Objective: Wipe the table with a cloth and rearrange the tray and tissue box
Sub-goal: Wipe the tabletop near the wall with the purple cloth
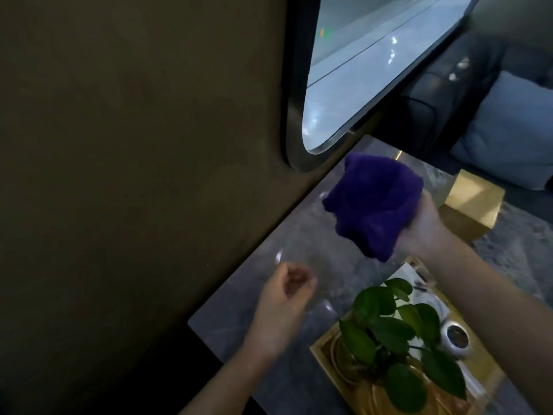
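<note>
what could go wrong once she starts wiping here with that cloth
The right hand holds the bunched purple cloth above the grey table. A wide sweep might knock the gold tissue box beside it. The plant on the gold tray sits close under that forearm, so its leaves could catch.

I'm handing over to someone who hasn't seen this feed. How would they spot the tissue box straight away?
Start at the grey marble table running along the dark wall. Follow its far end, past the purple cloth bunched in the right hand. The tissue box sits just behind that hand: a shiny gold cube, the only boxy thing there, apart from the flat gold tray with the leafy plant nearer the camera.
</note>
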A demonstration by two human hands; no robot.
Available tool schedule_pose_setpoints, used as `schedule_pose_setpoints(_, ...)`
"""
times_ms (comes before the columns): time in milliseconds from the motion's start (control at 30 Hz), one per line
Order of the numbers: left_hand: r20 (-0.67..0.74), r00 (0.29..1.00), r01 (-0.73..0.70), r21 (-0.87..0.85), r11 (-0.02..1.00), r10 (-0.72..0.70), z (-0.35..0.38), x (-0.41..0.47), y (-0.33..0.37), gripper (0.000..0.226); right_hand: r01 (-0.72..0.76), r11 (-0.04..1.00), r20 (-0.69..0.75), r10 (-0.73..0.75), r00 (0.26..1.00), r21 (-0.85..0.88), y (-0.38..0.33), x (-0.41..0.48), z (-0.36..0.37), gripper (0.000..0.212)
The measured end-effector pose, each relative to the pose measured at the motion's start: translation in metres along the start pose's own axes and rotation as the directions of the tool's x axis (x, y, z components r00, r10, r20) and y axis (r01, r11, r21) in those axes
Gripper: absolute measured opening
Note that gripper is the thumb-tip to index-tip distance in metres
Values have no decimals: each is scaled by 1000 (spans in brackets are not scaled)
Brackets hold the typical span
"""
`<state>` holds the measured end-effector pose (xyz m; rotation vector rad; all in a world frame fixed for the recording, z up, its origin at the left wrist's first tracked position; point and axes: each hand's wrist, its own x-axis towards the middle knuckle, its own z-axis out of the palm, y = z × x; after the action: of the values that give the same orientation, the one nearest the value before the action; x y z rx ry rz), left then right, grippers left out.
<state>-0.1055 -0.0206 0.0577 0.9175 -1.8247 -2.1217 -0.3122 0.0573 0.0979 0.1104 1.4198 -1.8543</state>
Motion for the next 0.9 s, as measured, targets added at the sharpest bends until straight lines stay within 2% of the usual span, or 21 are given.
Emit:
schedule_pose_setpoints(67, -2, 997, 81, -1, 997, -81, -4, 1, -22, 9, 76, 951, -33, -89, 995, -299, 4, 14, 0, 26)
schedule_pose_setpoints(100, 13, 995, 96, 1, 995, -96, -4, 1, -30, 9, 124, 882, -29, -154, 988, -454, 9, 18, 3, 21)
schedule_pose_setpoints(133, 30, 995, 95, 14, 995, -95, -5, 0, -37, 8, 160, 791, 33, -174, 984, -591, 14, 24, 6, 17)
schedule_pose_setpoints(167, 45, 995, 87, 36, 996, -89, -4, 0, -42, 7, 205, 686, 162, -127, 979, -699, 21, 31, 7, 23)
schedule_pose_setpoints(200, 60, 995, 81, 57, 995, -85, -4, 0, -46, 6, 231, 561, 273, -10, 962, -795, 31, 40, 6, 39)
schedule_pose_setpoints(233, 77, 993, 84, 79, 993, -90, -3, 0, -50, 5, 249, 390, 318, 121, 940, -886, 42, 50, 4, 51)
schedule_pose_setpoints(300, 116, 987, 102, 114, 988, -115, -1, -2, -55, 7, 292, -39, 275, 234, 932, -956, 64, 64, 4, 58)
schedule_pose_setpoints(333, 132, 984, 106, 125, 987, -123, -1, -3, -59, 10, 308, -174, 265, 233, 936, -935, 74, 67, 7, 58)
schedule_pose_setpoints(367, 142, 982, 107, 138, 985, -127, 0, -5, -61, 14, 331, -221, 281, 230, 932, -917, 81, 68, 11, 59)
schedule_pose_setpoints(500, 115, 983, 112, 219, 969, -139, -2, -14, -75, 23, 348, -257, 297, 215, 930, -902, 84, 70, 18, 75)
schedule_pose_setpoints(567, 89, 984, 124, 273, 954, -154, -5, -17, -84, 24, 326, -198, 300, 151, 942, -924, 77, 68, 18, 76)
schedule_pose_setpoints(633, 64, 984, 138, 333, 933, -168, -8, -19, -91, 24, 304, -90, 290, 145, 946, -948, 70, 64, 17, 71)
schedule_pose_setpoints(700, 54, 976, 178, 378, 909, -213, -9, -20, -94, 27, 286, -37, 277, 158, 948, -958, 60, 62, 15, 57)
schedule_pose_setpoints(767, 71, 955, 230, 431, 873, -287, -1, -22, -102, 44, 241, 7, 239, 142, 960, -971, 49, 64, 13, 42)
schedule_pose_setpoints(867, 131, 925, 259, 466, 846, -356, 23, -24, -117, 68, 183, 10, 183, 89, 979, -983, 35, 64, 13, 40)
schedule_pose_setpoints(900, 165, 929, 223, 464, 857, -331, 32, -24, -121, 71, 191, 6, 191, 70, 979, -982, 33, 63, 14, 40)
